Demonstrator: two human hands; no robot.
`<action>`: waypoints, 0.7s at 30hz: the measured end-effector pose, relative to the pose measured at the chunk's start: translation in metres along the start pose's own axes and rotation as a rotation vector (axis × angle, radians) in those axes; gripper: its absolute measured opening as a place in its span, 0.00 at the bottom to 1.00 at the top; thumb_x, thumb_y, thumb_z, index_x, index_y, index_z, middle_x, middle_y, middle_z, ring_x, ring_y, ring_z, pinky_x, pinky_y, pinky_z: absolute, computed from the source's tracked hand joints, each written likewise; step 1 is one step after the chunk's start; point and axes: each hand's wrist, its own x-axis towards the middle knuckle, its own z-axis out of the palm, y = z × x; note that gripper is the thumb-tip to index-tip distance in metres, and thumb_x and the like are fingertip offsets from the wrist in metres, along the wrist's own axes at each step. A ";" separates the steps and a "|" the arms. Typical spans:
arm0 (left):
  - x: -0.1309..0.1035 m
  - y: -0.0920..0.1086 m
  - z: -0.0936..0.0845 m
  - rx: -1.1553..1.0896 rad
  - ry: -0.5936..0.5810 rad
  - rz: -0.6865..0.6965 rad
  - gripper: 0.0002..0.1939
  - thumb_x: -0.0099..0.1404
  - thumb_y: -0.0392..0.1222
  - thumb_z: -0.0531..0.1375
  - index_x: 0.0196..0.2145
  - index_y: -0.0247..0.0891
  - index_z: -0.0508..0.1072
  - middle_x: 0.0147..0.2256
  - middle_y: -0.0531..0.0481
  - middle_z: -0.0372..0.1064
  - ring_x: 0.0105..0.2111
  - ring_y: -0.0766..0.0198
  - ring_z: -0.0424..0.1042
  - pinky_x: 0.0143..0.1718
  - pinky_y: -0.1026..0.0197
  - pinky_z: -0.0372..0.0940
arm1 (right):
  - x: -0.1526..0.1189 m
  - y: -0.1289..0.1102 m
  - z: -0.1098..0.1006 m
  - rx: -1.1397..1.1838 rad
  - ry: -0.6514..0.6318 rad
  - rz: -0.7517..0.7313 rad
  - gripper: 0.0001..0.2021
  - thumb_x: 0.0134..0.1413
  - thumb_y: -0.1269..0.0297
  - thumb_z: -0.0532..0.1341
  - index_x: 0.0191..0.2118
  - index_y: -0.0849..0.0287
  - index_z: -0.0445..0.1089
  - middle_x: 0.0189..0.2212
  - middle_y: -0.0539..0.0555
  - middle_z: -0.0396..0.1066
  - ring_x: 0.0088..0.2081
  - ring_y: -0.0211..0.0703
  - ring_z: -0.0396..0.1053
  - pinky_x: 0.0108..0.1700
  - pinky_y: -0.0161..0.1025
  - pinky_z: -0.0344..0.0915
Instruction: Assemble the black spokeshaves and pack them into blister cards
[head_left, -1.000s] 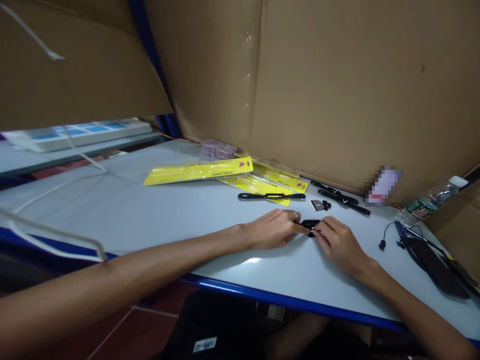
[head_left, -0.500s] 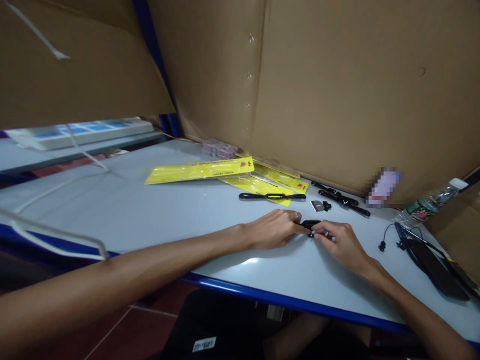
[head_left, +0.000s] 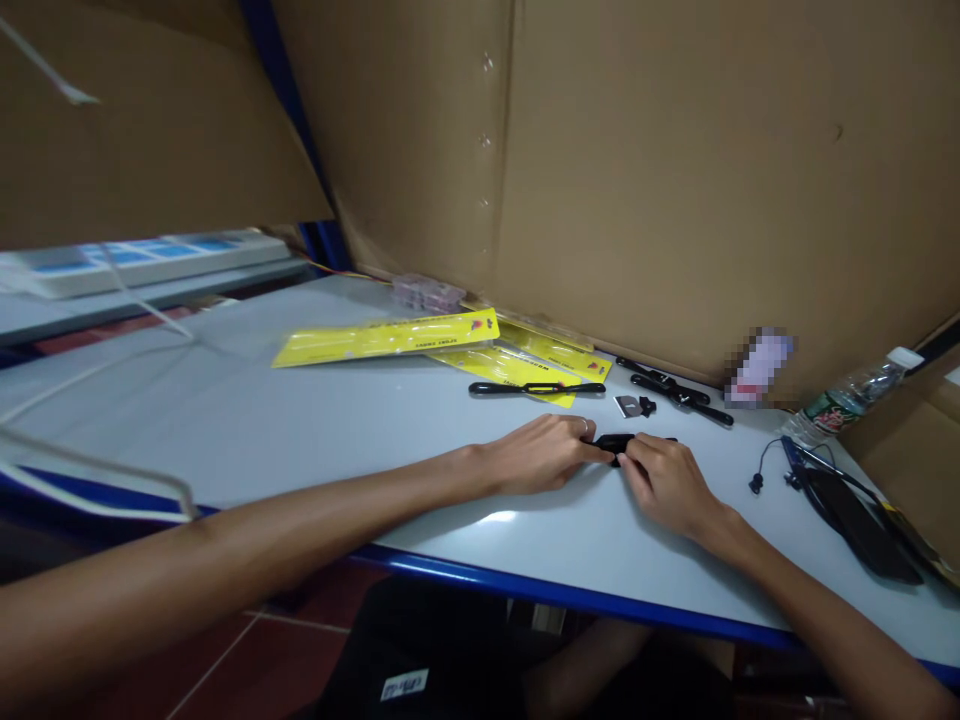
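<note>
My left hand (head_left: 546, 453) wears a ring and is closed on one end of a black tool (head_left: 613, 443) low over the grey table. My right hand (head_left: 667, 480) grips the same tool from the other side, thumb and fingers pressed together near its middle. The fingers hide much of the tool. Just behind the hands lie a small metal blade (head_left: 628, 406) and a small black part (head_left: 646, 405). Farther back, a long black handled tool (head_left: 537, 388) rests partly on yellow packages (head_left: 390, 338).
More black tools (head_left: 679, 393) lie by the cardboard wall (head_left: 645, 180). At the right are a plastic bottle (head_left: 847, 400), a black pouch-like item (head_left: 862, 525) and a corded black piece (head_left: 756, 483). A white cable (head_left: 97, 500) crosses the left. The table has a blue front edge (head_left: 570, 597).
The fingers of my right hand have shifted from the tool's small middle part onto its body, and the tool's right end now shows past them. The whole view has shifted slightly.
</note>
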 end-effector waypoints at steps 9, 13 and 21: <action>0.002 -0.004 0.001 -0.149 0.031 -0.015 0.30 0.61 0.24 0.54 0.56 0.46 0.77 0.36 0.46 0.72 0.34 0.61 0.71 0.37 0.60 0.64 | 0.005 0.005 0.010 0.370 0.117 0.131 0.11 0.60 0.69 0.60 0.26 0.56 0.62 0.23 0.48 0.67 0.25 0.38 0.63 0.29 0.36 0.56; 0.005 -0.008 0.000 -0.305 0.060 -0.057 0.23 0.67 0.27 0.54 0.52 0.43 0.79 0.35 0.47 0.74 0.33 0.63 0.72 0.36 0.62 0.63 | 0.011 0.005 0.006 0.616 0.106 0.241 0.02 0.58 0.66 0.62 0.36 0.57 0.71 0.26 0.48 0.73 0.28 0.40 0.70 0.32 0.37 0.63; 0.008 -0.011 -0.002 -0.355 0.056 -0.079 0.22 0.65 0.27 0.55 0.50 0.43 0.81 0.35 0.46 0.76 0.32 0.64 0.70 0.37 0.61 0.63 | 0.013 0.019 -0.011 0.617 -0.063 0.159 0.10 0.58 0.67 0.62 0.44 0.57 0.78 0.35 0.55 0.79 0.34 0.45 0.74 0.37 0.43 0.69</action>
